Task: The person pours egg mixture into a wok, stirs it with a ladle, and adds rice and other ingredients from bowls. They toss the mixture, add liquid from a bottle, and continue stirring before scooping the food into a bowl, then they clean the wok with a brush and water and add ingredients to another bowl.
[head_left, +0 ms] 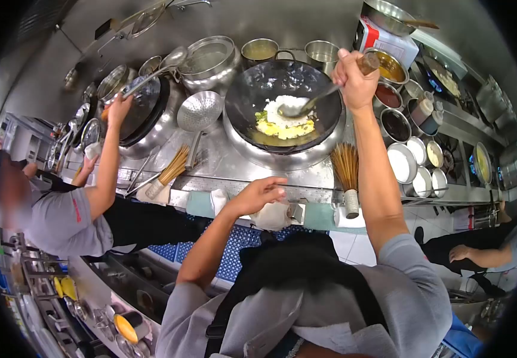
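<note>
My right hand point(357, 77) is closed round the wooden handle of a ladle point(295, 111). The ladle's bowl rests on white rice point(288, 106) in a black wok point(252, 89). Yellow egg point(297, 131) and some green bits lie beside and below the rice. In front of the wok, above the counter edge, my left hand point(259, 196) hangs with its fingers stretched out and holds nothing. Folded cloths point(271, 216) lie under it along the edge.
A perforated strainer point(200, 111) and bamboo brushes point(345, 167) lie near the wok. Sauce and seasoning pots point(400, 162) crowd the right. A co-worker point(85, 215) at left holds a ladle over another wok point(145, 110). Another person point(485, 256) stands at right.
</note>
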`<action>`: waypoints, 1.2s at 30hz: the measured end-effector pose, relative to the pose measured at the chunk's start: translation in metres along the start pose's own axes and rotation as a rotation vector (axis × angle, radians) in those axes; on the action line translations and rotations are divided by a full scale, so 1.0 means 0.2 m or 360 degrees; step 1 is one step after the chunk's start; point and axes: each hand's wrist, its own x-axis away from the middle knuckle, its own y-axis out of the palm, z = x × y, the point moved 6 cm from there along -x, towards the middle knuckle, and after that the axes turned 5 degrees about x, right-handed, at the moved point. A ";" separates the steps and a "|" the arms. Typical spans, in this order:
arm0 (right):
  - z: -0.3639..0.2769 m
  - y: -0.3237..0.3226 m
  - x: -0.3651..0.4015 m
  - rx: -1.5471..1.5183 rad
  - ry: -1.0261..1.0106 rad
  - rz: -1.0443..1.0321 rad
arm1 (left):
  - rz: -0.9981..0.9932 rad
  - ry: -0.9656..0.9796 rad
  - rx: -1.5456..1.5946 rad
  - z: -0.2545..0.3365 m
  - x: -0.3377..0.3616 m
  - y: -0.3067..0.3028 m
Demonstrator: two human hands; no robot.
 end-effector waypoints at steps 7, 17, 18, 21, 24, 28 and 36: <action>0.07 0.08 -0.12 -0.0070 0.0004 0.0165 | 0.0317 0.0222 0.0423 -0.22 0.08 0.01; 0.50 0.10 -0.14 0.0184 0.0098 0.0462 | 0.1149 0.1080 -0.1399 0.35 -0.25 -0.15; 0.49 0.18 -0.17 0.0317 0.0108 0.0372 | 0.1051 0.0894 -0.1339 0.29 -0.35 -0.17; 0.17 0.45 -0.12 0.0344 0.0320 0.0180 | 0.0894 0.0553 -0.1255 0.16 -0.52 -0.22; 0.22 0.37 -0.19 0.0621 0.0149 0.0371 | 0.1001 0.0745 -0.1337 0.25 -0.27 -0.08; -0.01 0.40 -0.26 0.0177 0.0092 0.0214 | 0.1045 0.1125 -0.1219 0.39 0.21 0.12; 0.04 0.41 -0.23 0.0309 0.0017 0.0474 | 0.1022 0.0841 -0.1156 0.09 0.04 0.02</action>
